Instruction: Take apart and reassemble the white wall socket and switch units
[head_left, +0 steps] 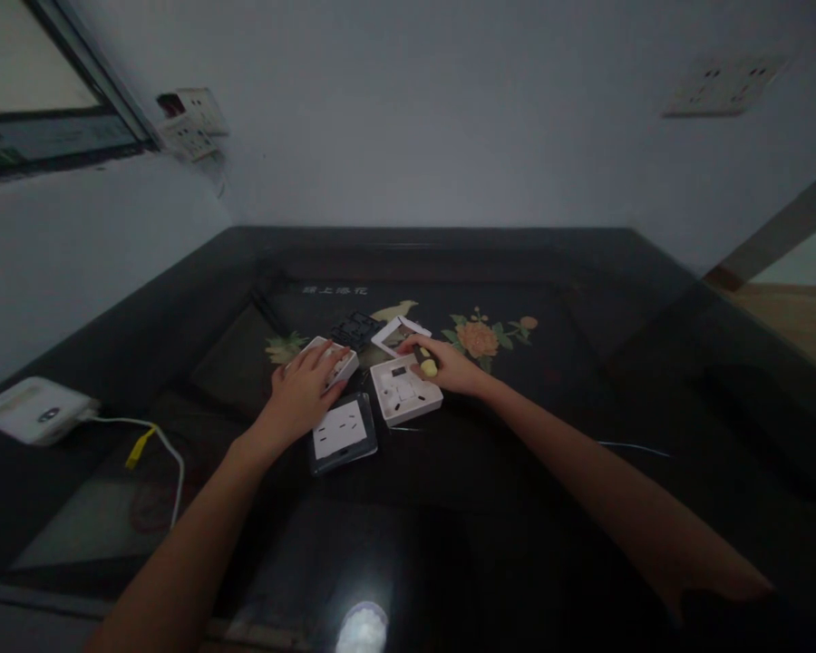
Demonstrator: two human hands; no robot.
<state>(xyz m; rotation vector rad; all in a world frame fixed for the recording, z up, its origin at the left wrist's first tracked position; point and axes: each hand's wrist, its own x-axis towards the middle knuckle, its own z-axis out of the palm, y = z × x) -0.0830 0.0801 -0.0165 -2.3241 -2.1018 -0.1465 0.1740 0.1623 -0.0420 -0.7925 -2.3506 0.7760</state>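
My left hand lies over a white plastic box, its fingers across the top and the thumb at the near side. My right hand is closed around a screwdriver with a yellow-and-black handle; its tip is hard to make out. Below that hand sits an open white socket back box with slots in its base. A white frame lies just behind it, partly covered by my right fingers. In front of my left hand is a socket faceplate with a dark border. A black plastic frame lies behind the boxes.
The dark glossy table has a printed flower. At the left lies a white device with a cable and yellow tag. Wall sockets are at the right; more sockets hang in the left corner.
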